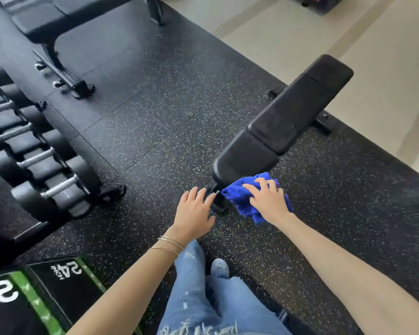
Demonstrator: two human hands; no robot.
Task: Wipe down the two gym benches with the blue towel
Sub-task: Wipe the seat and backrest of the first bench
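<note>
**A:** What is the person wearing?

**B:** Both forearms are bare, with no sleeves in view. The left hand [194, 212] has a few thin gold bangles [169, 244] at the wrist. The right hand [267, 198] shows no rings or bands.

**A:** And lower down?

**B:** Light blue jeans [203, 298], faded, with pale paint-like flecks and frayed, ripped threads near the bottom edge of the view. One shoe toe [220, 268] pokes out, pale grey-blue with small coloured speckles.
</note>
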